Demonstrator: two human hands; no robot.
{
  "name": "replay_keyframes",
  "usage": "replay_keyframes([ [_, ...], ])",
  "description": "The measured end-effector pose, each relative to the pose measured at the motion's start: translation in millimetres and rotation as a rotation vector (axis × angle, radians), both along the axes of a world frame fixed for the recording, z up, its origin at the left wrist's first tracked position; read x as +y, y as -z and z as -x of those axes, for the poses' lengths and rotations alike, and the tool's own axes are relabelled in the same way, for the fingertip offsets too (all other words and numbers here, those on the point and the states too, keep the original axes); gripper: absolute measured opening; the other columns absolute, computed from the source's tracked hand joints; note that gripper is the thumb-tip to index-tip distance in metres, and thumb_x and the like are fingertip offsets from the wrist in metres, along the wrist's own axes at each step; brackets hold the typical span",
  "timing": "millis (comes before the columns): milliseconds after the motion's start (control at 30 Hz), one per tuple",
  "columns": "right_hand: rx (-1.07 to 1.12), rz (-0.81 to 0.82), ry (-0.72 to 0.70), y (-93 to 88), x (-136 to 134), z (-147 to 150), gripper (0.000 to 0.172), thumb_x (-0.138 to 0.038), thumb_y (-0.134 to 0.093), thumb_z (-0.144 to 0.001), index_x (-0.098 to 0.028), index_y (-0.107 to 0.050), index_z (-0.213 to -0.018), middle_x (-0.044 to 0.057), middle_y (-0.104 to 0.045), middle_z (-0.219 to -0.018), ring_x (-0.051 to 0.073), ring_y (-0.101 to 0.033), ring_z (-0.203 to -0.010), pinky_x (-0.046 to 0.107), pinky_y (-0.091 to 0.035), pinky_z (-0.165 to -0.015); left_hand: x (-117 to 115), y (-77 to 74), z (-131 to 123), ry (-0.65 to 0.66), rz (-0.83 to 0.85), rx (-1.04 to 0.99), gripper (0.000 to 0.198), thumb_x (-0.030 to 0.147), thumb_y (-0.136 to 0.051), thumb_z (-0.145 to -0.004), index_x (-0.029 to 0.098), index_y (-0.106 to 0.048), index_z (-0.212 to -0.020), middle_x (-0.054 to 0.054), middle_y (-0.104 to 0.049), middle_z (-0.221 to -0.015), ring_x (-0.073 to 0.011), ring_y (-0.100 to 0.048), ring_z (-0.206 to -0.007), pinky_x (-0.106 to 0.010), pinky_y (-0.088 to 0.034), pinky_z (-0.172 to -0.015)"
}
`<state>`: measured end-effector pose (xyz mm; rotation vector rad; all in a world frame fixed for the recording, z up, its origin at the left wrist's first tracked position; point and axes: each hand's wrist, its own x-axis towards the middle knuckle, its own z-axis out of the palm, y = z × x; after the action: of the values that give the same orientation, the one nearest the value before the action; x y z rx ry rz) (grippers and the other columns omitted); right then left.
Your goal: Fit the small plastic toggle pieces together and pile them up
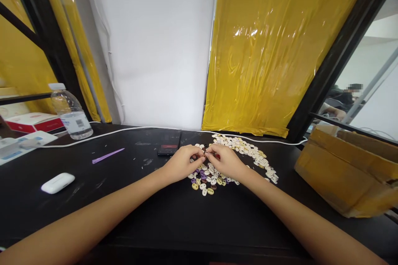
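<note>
My left hand [186,161] and my right hand [225,160] meet over a pile of small oval pieces with holes, like buttons [210,191]. Both hands are closed in a pinch, thumbs and fingertips nearly touching. Whatever sits between the fingertips is too small to make out. The pieces below are white, cream, yellow, purple and brown. Behind my right hand, a curved band of mostly white and cream pieces [242,145] spreads back and to the right. A dark phone [168,149] lies just beyond my left hand.
On the left of the black table [192,227] are a white earphone case [58,183], a purple strip [108,156] and a water bottle [71,112]. A white cable [124,131] runs along the back. An open cardboard box [345,174] stands at right; a person [342,95] sits beyond the frame.
</note>
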<state>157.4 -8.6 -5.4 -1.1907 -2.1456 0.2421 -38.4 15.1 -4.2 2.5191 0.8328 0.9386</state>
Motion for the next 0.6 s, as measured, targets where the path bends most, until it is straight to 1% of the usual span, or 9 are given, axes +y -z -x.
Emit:
replay_keyframes([
  [133,0.026,-0.003,-0.026,-3.3,-1,-6,0.011,-0.017,-0.052,-0.083,-0.02,-0.055,-0.073,-0.001,-0.055,-0.068,0.014,-0.048,-0.063,0.025,-0.036,-0.06,-4,-3.8,0,0.046,0.037,-0.02,0.012,0.014,-0.055,-0.082,0.018,-0.063,-0.074,0.0,-0.067,-0.075,-0.0158,-0.06,-0.073,-0.028,-0.045,-0.071],
  [200,0.002,0.028,-0.044,-5.1,0,-15,0.012,-0.015,-0.053,-0.078,-0.019,-0.054,-0.067,-0.002,-0.053,-0.064,0.013,-0.046,-0.059,0.025,-0.034,-0.058,-4,-4.8,2,0.077,0.021,0.023,0.012,0.013,-0.056,-0.079,0.018,-0.063,-0.071,0.0,-0.066,-0.073,-0.0163,-0.06,-0.074,-0.029,-0.045,-0.074],
  [233,-0.039,0.076,-0.073,-5.6,2,-20,0.013,-0.013,-0.053,-0.075,-0.019,-0.054,-0.064,-0.003,-0.053,-0.062,0.012,-0.045,-0.058,0.025,-0.034,-0.057,-4,-5.3,2,0.078,0.005,0.051,0.012,0.013,-0.056,-0.078,0.018,-0.063,-0.069,0.0,-0.066,-0.072,-0.017,-0.059,-0.075,-0.03,-0.045,-0.076],
  [300,-0.098,0.168,-0.06,-5.4,5,-31,0.014,-0.011,-0.053,-0.072,-0.019,-0.054,-0.06,-0.003,-0.053,-0.057,0.012,-0.046,-0.055,0.025,-0.032,-0.055,-2,-6.6,4,0.046,-0.018,0.091,0.015,0.013,-0.056,-0.077,0.018,-0.063,-0.066,-0.001,-0.066,-0.072,-0.0187,-0.059,-0.077,-0.032,-0.045,-0.078],
  [367,-0.118,0.176,0.01,-3.3,10,-38,0.015,-0.015,-0.054,-0.076,-0.018,-0.058,-0.062,-0.002,-0.057,-0.058,0.013,-0.048,-0.055,0.025,-0.032,-0.055,0,-8.4,5,-0.008,-0.012,0.097,0.018,0.012,-0.053,-0.077,0.018,-0.064,-0.064,-0.002,-0.066,-0.073,-0.02,-0.059,-0.078,-0.033,-0.044,-0.079],
  [400,-0.113,0.154,0.046,-1.9,13,-40,0.016,-0.019,-0.053,-0.08,-0.018,-0.063,-0.067,-0.001,-0.059,-0.061,0.014,-0.05,-0.057,0.025,-0.033,-0.056,1,-9.4,6,-0.031,-0.004,0.092,0.02,0.011,-0.052,-0.078,0.018,-0.064,-0.064,-0.003,-0.066,-0.074,-0.0203,-0.059,-0.079,-0.033,-0.044,-0.078],
  [467,-0.095,0.106,0.088,1.0,19,-40,0.021,-0.025,-0.051,-0.087,-0.019,-0.071,-0.089,0.001,-0.066,-0.071,0.015,-0.055,-0.063,0.026,-0.036,-0.06,2,-11.1,7,-0.057,0.008,0.083,0.022,0.01,-0.049,-0.078,0.018,-0.066,-0.067,-0.004,-0.066,-0.076,-0.0206,-0.059,-0.079,-0.034,-0.044,-0.078],
  [533,-0.125,0.093,0.099,2.9,24,-37,0.03,-0.028,-0.051,-0.09,-0.02,-0.07,-0.112,0.002,-0.069,-0.077,0.016,-0.057,-0.067,0.027,-0.038,-0.064,2,-11.7,7,-0.071,0.023,0.085,0.021,0.01,-0.05,-0.078,0.018,-0.067,-0.069,-0.004,-0.066,-0.078,-0.0205,-0.059,-0.079,-0.033,-0.044,-0.078],
  [600,-0.209,0.098,0.099,3.6,26,-32,0.034,-0.027,-0.052,-0.091,-0.021,-0.069,-0.119,0.001,-0.068,-0.072,0.016,-0.057,-0.065,0.027,-0.037,-0.064,1,-10.7,6,-0.077,0.044,0.096,0.019,0.011,-0.051,-0.078,0.018,-0.067,-0.07,-0.003,-0.067,-0.078,-0.0203,-0.06,-0.079,-0.032,-0.044,-0.076],
])
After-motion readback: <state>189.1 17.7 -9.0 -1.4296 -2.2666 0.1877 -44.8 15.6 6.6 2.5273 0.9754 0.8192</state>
